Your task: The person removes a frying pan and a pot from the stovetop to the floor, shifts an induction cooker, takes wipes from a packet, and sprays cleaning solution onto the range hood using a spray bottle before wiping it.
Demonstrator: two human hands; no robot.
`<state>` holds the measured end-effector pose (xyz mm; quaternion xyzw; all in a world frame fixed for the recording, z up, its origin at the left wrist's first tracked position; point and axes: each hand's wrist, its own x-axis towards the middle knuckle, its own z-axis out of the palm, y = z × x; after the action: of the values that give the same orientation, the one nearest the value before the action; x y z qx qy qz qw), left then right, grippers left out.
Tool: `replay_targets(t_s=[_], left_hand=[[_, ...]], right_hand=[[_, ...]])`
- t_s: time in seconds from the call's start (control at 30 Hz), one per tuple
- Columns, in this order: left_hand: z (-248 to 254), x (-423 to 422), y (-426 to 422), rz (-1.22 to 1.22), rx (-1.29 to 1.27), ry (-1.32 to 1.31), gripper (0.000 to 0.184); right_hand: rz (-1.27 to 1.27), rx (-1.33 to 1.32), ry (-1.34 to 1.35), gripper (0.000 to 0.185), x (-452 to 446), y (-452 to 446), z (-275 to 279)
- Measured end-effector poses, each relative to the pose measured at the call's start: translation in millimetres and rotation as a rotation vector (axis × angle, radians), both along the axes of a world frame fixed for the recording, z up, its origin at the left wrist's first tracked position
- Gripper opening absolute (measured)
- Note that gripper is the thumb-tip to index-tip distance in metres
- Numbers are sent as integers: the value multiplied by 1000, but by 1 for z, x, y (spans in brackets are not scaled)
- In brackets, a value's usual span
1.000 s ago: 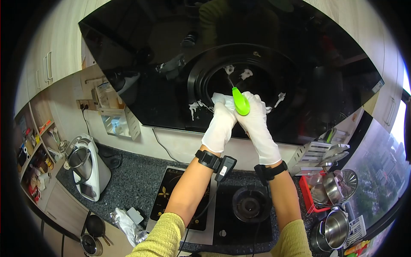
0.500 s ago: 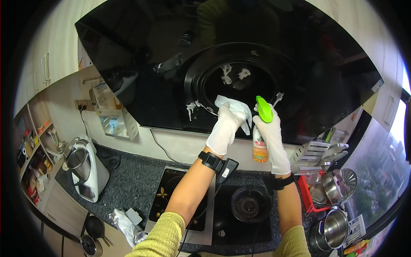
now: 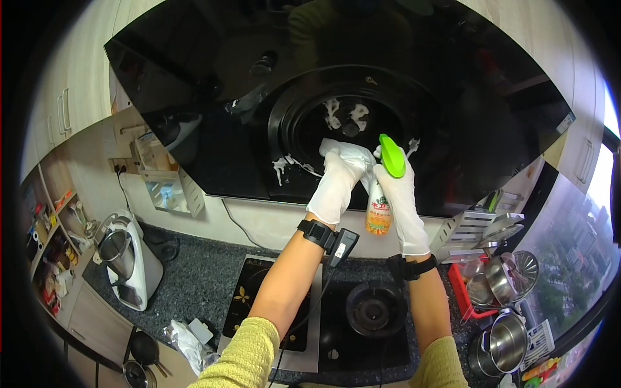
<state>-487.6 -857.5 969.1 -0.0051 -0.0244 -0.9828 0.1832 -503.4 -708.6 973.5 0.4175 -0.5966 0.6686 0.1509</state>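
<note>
My left hand [image 3: 336, 181], in a white glove, is closed on a white cloth [image 3: 349, 152] in front of the black range hood [image 3: 479, 142]. Beside it on the right, my gloved right hand [image 3: 398, 194] grips a spray bottle [image 3: 378, 213] with a bright green trigger head [image 3: 392, 157] and an orange label. The cloth touches or nearly touches the bottle. White foam [image 3: 358, 116] clings to the hood's round recess, with more streaks at its lower left and right.
Below are a gas burner [image 3: 376, 309] and an induction cooktop [image 3: 242, 297]. A white kitchen machine [image 3: 132, 265] stands at the left. Metal pots [image 3: 508, 339] and a red basket [image 3: 460, 291] are at the right, under a wall rack [image 3: 475, 229].
Both hands first moved apart, bringing the bottle's body into view; since then the right hand has come back left beside the cloth. The view has shifted slightly.
</note>
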Motion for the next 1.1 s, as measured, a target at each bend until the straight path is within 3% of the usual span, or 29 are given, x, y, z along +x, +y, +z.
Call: replay_targets(t_s=[0.1,0.23,0.37,0.57,0.8,0.93,1.1], left_hand=[[3,4,5,49,-15,-51,57],[-2,-6,-4,4,33,-45,57],[-1,-4,4,43,-19,-78,57],[-5,11,19,70,-55,51,55],[-26,9,13,5,-10,46,53],[-28,5,8,60,-32,80,50],[-22,19,11,134,-57,30,44]], right_hand=[[-163,43,-24,38,-3,0,-1],[11,31,-109,34,-6,-6,1],[-75,153,-158,32,13,3,13],[115,-40,-110,34,5,8,-12],[37,167,-210,51,10,10,-32],[-4,205,-101,42,19,3,-18],[-237,351,208,40,12,-14,-12]])
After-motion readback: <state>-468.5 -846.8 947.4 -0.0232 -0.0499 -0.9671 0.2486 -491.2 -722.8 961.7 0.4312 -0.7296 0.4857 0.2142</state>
